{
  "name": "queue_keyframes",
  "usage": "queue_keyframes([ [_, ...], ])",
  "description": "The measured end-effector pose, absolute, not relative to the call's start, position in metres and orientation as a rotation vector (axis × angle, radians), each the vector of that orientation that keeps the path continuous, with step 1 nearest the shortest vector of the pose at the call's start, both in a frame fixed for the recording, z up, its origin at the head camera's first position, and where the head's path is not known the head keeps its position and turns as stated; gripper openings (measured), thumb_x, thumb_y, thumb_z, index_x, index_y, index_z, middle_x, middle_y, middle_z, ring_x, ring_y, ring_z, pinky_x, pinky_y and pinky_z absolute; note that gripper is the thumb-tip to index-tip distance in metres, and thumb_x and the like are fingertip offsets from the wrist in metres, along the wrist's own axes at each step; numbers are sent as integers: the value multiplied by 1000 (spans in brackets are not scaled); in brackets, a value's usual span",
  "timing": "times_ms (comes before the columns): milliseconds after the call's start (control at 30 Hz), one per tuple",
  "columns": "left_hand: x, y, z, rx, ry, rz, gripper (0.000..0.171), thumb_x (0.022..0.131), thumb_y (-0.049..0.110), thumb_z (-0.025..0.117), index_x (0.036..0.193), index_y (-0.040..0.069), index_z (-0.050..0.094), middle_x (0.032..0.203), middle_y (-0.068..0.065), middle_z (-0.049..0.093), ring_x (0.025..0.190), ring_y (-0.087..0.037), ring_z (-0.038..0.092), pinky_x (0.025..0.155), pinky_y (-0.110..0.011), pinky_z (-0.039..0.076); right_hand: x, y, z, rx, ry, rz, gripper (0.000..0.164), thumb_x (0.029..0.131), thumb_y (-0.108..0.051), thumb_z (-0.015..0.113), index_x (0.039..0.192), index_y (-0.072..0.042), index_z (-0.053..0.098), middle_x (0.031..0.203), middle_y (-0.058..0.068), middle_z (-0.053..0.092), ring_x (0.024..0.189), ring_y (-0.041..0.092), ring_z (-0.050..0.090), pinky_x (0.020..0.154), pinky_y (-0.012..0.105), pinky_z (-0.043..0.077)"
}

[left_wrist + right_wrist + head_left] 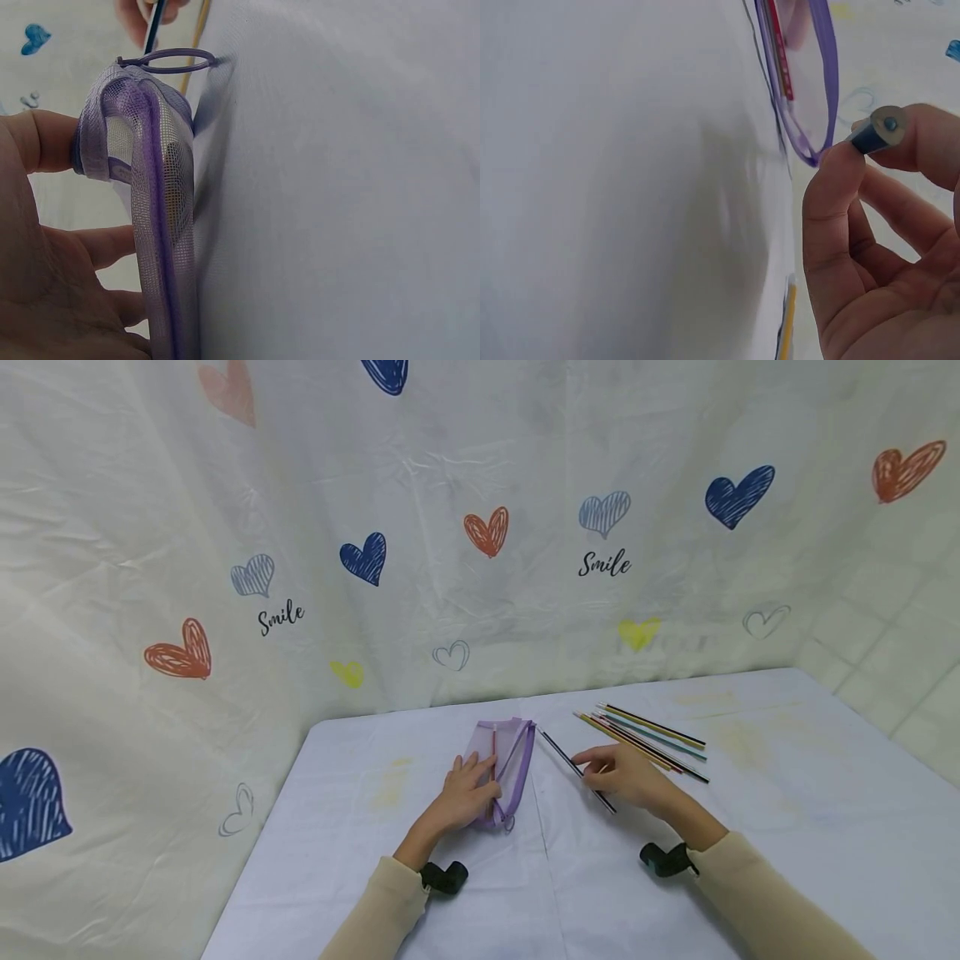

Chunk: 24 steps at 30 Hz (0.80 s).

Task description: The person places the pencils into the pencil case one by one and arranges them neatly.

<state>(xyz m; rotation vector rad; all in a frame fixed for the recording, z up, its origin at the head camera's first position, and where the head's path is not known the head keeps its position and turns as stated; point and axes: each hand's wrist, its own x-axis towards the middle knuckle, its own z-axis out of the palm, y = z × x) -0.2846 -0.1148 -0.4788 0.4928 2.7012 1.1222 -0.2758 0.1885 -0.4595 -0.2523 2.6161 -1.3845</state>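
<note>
A purple mesh pencil case [516,793] lies on the table with its zipped side gaping; a red pencil [494,740] shows inside. My left hand [467,792] lies over the case, fingers spread on the mesh and thumb at the opening's edge, holding it. In the left wrist view, thumb and fingers grip the case [161,195] from one side. Just right of it, my right hand [621,774] pinches a dark blue pencil [553,747] between thumb and fingers. The pencil slants, its far end close to the case's mouth. Its cut end [885,126] shows in the right wrist view.
Several coloured pencils [660,735] lie loosely side by side on the table, beyond and right of the right hand. White cloth covers the table [787,827]. Behind it hangs a pale curtain [420,468] printed with hearts. A ring loop [176,60] hangs from the case's end.
</note>
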Motion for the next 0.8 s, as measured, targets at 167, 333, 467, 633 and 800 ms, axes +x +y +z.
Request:
queue_keyframes([
  [167, -284, -114, -480, 501, 2704, 1126, 75, 87, 40, 50, 156, 11, 43, 167, -28, 20, 156, -54, 1, 124, -68, 5, -274, 182, -460, -266, 2558, -1449, 39, 92, -11, 68, 131, -5, 69, 95, 8, 69, 79, 18, 61, 69, 31, 55],
  [333, -284, -115, -480, 494, 2707, 1113, 74, 88, 39, 50, 157, 12, 43, 167, -28, 19, 156, -54, 1, 124, -67, 4, -274, 175, -462, -264, 2525, -1479, 40, 92, -11, 69, 131, -5, 69, 95, 8, 69, 80, 17, 61, 72, 30, 54],
  [467, -283, -116, -480, 473, 2718, 1098, 74, 88, 40, 50, 157, 14, 42, 168, -27, 19, 156, -53, 1, 125, -66, 4, -278, 168, -462, -250, 2505, -1495, 40, 92, -12, 69, 131, -6, 69, 96, 7, 69, 81, 16, 61, 72, 30, 54],
  [633, -284, -116, -481, 478, 2714, 1109, 75, 88, 40, 50, 157, 13, 42, 168, -27, 19, 156, -53, 1, 124, -68, 4, -284, 161, -463, -227, 2492, -1517, 39, 93, -13, 68, 132, -6, 68, 93, 7, 68, 79, 16, 60, 70, 30, 52],
  [800, -284, -114, -480, 489, 2707, 1115, 75, 88, 40, 50, 157, 11, 42, 167, -28, 19, 156, -54, 1, 123, -68, 5, -288, 153, -463, -224, 2452, -1563, 40, 93, -12, 68, 132, -3, 67, 91, 6, 68, 78, 15, 59, 70, 29, 51],
])
